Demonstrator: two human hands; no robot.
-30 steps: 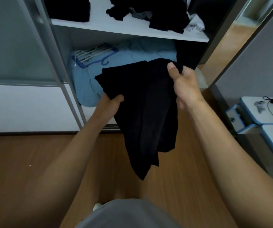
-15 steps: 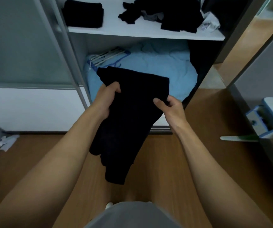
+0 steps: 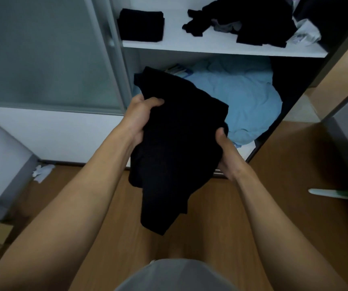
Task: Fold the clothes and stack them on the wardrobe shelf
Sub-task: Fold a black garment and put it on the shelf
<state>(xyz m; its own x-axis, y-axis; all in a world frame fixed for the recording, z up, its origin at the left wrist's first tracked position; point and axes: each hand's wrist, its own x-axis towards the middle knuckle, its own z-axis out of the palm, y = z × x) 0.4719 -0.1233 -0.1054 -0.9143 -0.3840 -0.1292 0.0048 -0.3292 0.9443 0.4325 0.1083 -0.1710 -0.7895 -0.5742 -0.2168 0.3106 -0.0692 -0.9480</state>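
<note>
Left hand (image 3: pixel 141 114): fingers curled over the left edge of a black garment (image 3: pixel 175 154), gripping it. Right hand (image 3: pixel 226 152): thumb pressed onto the garment's right edge; the fingers pass beneath the cloth and are hidden, but the hand appears to pinch it. The garment hangs between the two hands, in the air in front of the open wardrobe, above the wooden floor (image 3: pixel 253 206) and nearer than the white shelf (image 3: pixel 211 47).

Progress, as judged. One folded black pile (image 3: pixel 141 25) lies on the far left of the shelf, so at least one piece seems finished. A loose heap of dark clothes (image 3: pixel 253 19) lies on the far right of the same shelf, unfolded. The held garment is partly folded and not yet stacked. Most of the work therefore seems to remain.

Appearance of the garment. It is plain black, soft and limp. Its upper part is doubled into a rough, broad panel tilted toward the left. Its lower part narrows and droops in an uneven tail below the hands. Seams and garment type cannot be made out. Blue bedding (image 3: pixel 238 95) fills the compartment below the shelf, behind the garment.
</note>
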